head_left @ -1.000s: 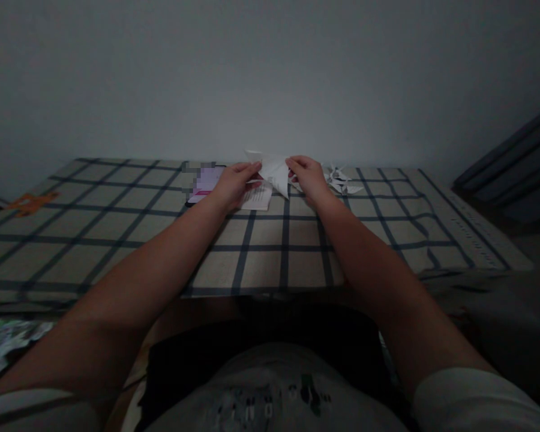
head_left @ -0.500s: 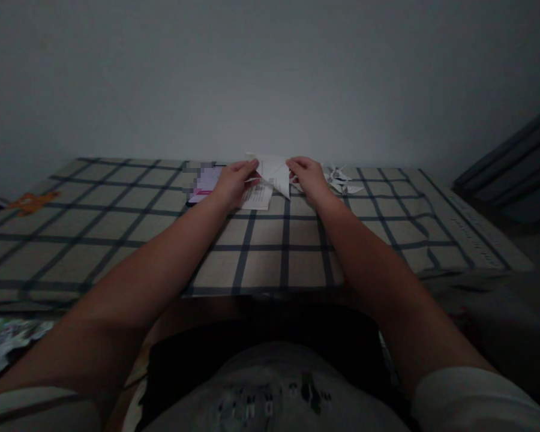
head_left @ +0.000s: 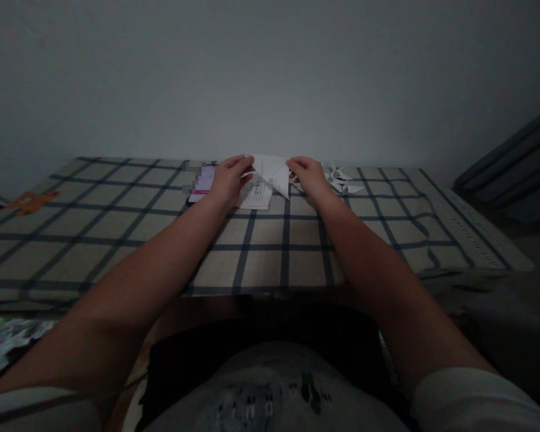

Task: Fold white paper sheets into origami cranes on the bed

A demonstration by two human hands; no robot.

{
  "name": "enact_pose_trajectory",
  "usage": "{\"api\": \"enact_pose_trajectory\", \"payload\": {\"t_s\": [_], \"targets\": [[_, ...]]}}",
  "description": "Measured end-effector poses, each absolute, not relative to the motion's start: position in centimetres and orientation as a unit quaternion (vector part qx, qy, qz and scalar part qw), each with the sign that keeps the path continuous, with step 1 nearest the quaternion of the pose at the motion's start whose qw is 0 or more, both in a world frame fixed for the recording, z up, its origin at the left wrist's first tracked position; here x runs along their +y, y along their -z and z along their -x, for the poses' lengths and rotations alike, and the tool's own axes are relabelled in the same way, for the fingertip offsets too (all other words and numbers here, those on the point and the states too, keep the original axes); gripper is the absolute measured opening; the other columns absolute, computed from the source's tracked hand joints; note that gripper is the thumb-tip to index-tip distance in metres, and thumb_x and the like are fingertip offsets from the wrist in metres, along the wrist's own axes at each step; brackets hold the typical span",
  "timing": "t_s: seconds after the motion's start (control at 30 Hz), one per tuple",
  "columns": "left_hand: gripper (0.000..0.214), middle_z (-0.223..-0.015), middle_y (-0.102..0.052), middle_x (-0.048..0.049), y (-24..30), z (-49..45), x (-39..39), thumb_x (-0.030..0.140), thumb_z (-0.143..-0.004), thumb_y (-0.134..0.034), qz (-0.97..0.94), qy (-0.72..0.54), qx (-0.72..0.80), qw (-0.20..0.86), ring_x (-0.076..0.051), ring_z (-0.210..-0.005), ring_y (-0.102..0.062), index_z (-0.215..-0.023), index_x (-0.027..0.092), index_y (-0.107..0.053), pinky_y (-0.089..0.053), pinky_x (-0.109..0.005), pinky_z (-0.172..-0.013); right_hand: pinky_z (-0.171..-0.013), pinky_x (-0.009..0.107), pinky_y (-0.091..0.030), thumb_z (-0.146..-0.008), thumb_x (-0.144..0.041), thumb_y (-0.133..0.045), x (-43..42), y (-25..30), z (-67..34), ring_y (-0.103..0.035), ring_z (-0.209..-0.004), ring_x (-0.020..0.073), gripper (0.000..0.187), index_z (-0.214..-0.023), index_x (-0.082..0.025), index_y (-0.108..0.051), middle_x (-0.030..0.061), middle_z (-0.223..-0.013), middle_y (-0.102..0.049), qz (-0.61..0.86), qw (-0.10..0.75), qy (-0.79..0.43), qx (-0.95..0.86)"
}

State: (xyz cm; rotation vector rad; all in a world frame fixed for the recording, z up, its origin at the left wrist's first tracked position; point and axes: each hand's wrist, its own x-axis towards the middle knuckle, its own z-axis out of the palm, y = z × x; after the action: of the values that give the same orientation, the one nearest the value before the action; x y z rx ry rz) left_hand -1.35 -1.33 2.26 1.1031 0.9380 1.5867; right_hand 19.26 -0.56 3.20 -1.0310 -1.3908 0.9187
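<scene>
A folded sheet of white paper [head_left: 273, 170] is held up between my hands at the back of the table, one pointed flap hanging down. My left hand [head_left: 229, 179] pinches its left edge between thumb and fingers. At the other edge, my right hand [head_left: 306, 175] pinches the paper the same way. Below the folded paper lies a printed booklet or stack of pages [head_left: 257, 197], partly covered by my left hand. Folded white paper pieces [head_left: 339, 180], pointed in shape, rest just right of my right hand.
A phone-like device with a lit purple screen [head_left: 204, 183] lies left of my left hand. An orange object [head_left: 32, 202] sits at the far left of the checked tablecloth [head_left: 283, 261]. A plain wall [head_left: 270, 78] rises directly behind the table.
My left hand has shifted slightly left along the paper's edge, and its fingers are repositioned. The right hand and the folded paper stay almost where they were.
</scene>
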Motion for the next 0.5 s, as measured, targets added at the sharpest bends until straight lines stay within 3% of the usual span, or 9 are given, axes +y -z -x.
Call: {"api": "enact_pose_trajectory", "payload": {"t_s": [0.17, 0.27, 0.5], "targets": [[0.035, -0.078, -0.067, 0.0007, -2.42, 1.28, -1.23, 0.048, -0.073, -0.086, -0.439, -0.653, 0.409, 0.463, -0.014, -0.079, -0.066, -0.08, 0.022, -0.064, -0.051, -0.023, -0.07, -0.057, 0.02, -0.042, -0.094, -0.024, -0.066, -0.45, -3.01, -19.29, -0.058, -0.065, 0.0093, 0.01, -0.087, -0.018, -0.07, -0.002, -0.072, -0.065, 0.442, 0.549, -0.378, -0.6], [0.029, -0.077, -0.068, -0.0001, -2.32, 1.24, -1.1, 0.046, -0.076, -0.083, -0.419, -0.665, 0.406, 0.465, -0.015, -0.079, -0.067, -0.079, 0.022, -0.066, -0.051, -0.023, -0.068, -0.057, 0.02, -0.042, -0.093, -0.023, -0.067, -0.43, -3.0, -19.22, -0.058, -0.065, 0.0092, 0.01, -0.087, -0.017, -0.07, -0.0022, -0.071, -0.064, 0.441, 0.55, -0.379, -0.599], [0.03, -0.086, -0.071, -0.0018, -2.03, 1.4, -0.87, 0.045, -0.071, -0.085, -0.424, -0.692, 0.409, 0.417, -0.015, -0.088, -0.068, -0.084, 0.023, -0.069, -0.051, -0.022, -0.071, -0.058, 0.021, -0.041, -0.093, -0.024, -0.068, -0.42, -2.89, -19.08, -0.057, -0.064, 0.0088, 0.01, -0.087, -0.017, -0.071, -0.003, -0.071, -0.064, 0.43, 0.551, -0.386, -0.602]]}}
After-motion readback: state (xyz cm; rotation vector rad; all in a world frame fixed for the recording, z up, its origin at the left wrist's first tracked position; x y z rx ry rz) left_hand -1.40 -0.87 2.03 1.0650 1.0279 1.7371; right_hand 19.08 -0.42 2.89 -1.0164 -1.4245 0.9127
